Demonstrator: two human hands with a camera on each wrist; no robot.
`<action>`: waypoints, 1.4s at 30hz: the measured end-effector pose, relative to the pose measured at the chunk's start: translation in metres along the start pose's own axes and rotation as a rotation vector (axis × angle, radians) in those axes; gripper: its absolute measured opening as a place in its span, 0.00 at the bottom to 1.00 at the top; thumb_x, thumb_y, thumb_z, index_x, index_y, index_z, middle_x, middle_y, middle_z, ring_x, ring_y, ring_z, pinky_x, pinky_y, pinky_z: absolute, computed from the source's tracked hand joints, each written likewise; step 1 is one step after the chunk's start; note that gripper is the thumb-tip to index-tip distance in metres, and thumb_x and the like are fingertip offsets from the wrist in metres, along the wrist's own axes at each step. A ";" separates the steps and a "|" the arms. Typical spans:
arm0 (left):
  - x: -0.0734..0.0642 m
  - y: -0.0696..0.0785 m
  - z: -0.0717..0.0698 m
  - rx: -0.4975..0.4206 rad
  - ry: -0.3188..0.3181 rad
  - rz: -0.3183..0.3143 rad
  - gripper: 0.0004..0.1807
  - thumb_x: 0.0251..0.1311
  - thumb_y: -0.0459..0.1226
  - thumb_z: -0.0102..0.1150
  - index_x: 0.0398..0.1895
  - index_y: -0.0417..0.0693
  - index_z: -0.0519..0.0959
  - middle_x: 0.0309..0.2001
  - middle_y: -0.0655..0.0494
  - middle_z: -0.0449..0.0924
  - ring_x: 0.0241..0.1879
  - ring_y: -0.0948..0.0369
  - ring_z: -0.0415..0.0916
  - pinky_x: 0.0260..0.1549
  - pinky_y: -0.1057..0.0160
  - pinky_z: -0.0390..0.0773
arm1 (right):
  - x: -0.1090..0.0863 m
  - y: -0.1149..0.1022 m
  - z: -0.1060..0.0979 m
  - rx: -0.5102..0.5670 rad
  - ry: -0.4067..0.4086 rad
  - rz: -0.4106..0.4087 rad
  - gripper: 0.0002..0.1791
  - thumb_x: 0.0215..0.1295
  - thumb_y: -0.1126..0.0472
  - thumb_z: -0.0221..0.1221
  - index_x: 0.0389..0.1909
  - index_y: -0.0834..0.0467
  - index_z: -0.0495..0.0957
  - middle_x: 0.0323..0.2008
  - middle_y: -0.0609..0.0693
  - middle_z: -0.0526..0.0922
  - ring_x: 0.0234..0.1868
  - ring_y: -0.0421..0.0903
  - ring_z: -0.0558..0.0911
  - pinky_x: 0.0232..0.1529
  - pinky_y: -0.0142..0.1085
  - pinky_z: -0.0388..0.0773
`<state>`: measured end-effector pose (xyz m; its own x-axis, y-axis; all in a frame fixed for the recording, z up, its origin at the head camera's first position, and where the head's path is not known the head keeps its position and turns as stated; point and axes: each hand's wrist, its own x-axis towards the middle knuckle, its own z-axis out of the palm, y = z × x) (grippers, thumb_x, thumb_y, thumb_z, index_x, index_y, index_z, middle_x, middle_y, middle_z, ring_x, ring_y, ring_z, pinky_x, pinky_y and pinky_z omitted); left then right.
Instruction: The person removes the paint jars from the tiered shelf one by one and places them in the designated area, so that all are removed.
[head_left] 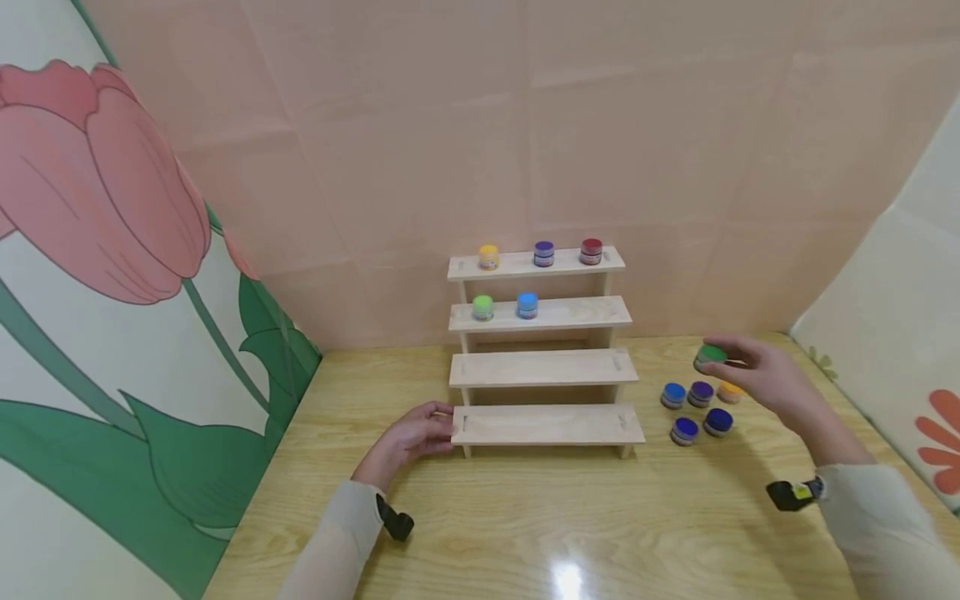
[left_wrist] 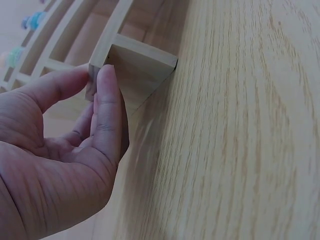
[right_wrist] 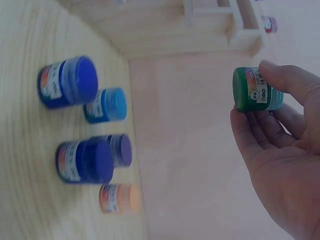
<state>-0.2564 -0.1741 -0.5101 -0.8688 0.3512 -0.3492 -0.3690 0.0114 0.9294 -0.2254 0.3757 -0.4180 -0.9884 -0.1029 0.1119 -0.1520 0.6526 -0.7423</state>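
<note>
A stepped wooden rack (head_left: pixel 543 368) with several shelves stands on the table. My left hand (head_left: pixel 417 432) pinches the left end of its lowest shelf between thumb and fingers, seen close in the left wrist view at the board's end (left_wrist: pixel 95 75). Over the right side of the table, my right hand (head_left: pixel 757 375) grips a small paint jar with a green lid (head_left: pixel 711 357), thumb on one side and fingers on the other. In the right wrist view that green jar (right_wrist: pixel 254 90) is raised off the table, its label showing.
Below the right hand stand several jars: light blue (head_left: pixel 673 395), purple (head_left: pixel 701 393), orange (head_left: pixel 730 392) and two dark blue, one at the front (head_left: pixel 684 431). The top shelf bears yellow (head_left: pixel 489 257), purple (head_left: pixel 543 253) and red (head_left: pixel 591 251) jars; the second, green (head_left: pixel 483 307) and blue (head_left: pixel 527 305).
</note>
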 end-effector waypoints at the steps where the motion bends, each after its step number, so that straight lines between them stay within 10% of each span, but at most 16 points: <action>1: 0.000 0.000 0.000 -0.002 -0.001 0.001 0.25 0.63 0.24 0.59 0.63 0.35 0.67 0.42 0.51 0.78 0.36 0.59 0.80 0.34 0.65 0.85 | -0.002 0.003 -0.001 0.009 -0.001 -0.001 0.36 0.72 0.46 0.61 0.72 0.61 0.65 0.52 0.35 0.77 0.47 0.18 0.70 0.42 0.21 0.73; 25: 0.002 -0.002 0.000 0.000 0.006 0.020 0.25 0.64 0.24 0.59 0.63 0.34 0.66 0.43 0.50 0.78 0.36 0.59 0.80 0.34 0.65 0.85 | -0.028 0.075 -0.004 -0.027 0.015 0.091 0.39 0.71 0.45 0.61 0.73 0.65 0.64 0.54 0.39 0.77 0.44 0.16 0.68 0.38 0.22 0.75; 30: 0.001 -0.001 0.001 0.004 0.014 0.023 0.25 0.64 0.24 0.59 0.64 0.34 0.66 0.44 0.50 0.77 0.37 0.59 0.80 0.34 0.65 0.85 | -0.028 0.085 -0.002 -0.054 -0.009 0.146 0.42 0.71 0.42 0.59 0.73 0.66 0.61 0.65 0.72 0.70 0.51 0.39 0.76 0.48 0.51 0.80; 35: 0.001 -0.001 0.001 0.008 0.023 0.013 0.25 0.64 0.24 0.59 0.63 0.34 0.67 0.44 0.49 0.78 0.36 0.58 0.81 0.34 0.65 0.85 | -0.028 0.094 -0.001 -0.032 -0.040 0.183 0.44 0.72 0.41 0.58 0.74 0.68 0.58 0.67 0.75 0.65 0.61 0.69 0.72 0.52 0.64 0.74; 42: 0.002 -0.002 0.000 0.013 0.027 0.004 0.25 0.64 0.24 0.59 0.64 0.34 0.66 0.42 0.50 0.78 0.35 0.59 0.79 0.34 0.65 0.85 | -0.030 0.103 0.002 -0.040 -0.061 0.182 0.43 0.73 0.42 0.57 0.73 0.70 0.58 0.67 0.77 0.65 0.62 0.72 0.69 0.52 0.65 0.74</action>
<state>-0.2576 -0.1736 -0.5130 -0.8789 0.3254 -0.3487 -0.3614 0.0227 0.9321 -0.2115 0.4446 -0.4987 -0.9977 -0.0256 -0.0629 0.0276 0.6937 -0.7197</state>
